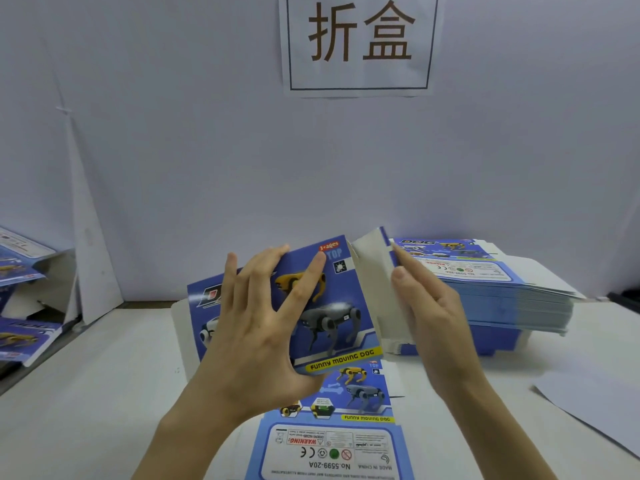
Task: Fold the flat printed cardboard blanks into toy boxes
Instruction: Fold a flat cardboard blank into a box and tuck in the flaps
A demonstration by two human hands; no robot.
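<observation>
A blue printed cardboard blank (343,306) with robot-dog pictures is raised over the table in front of me. My left hand (263,327) lies spread over its front panel, fingers reaching the top edge and the thumb under the lower edge. The blank's white-backed side panel (375,289) is bent upward at the right. My right hand (426,306) presses against that side panel with straight fingers. The lower part of the blank (332,441), with the warning label, lies toward me on the table.
A thick stack of flat blanks (502,292) sits on the table at the right. Folded boxes (24,306) lie at the left edge beside a white panel. A white sheet (595,403) lies at the right. A paper sign (360,43) hangs on the wall.
</observation>
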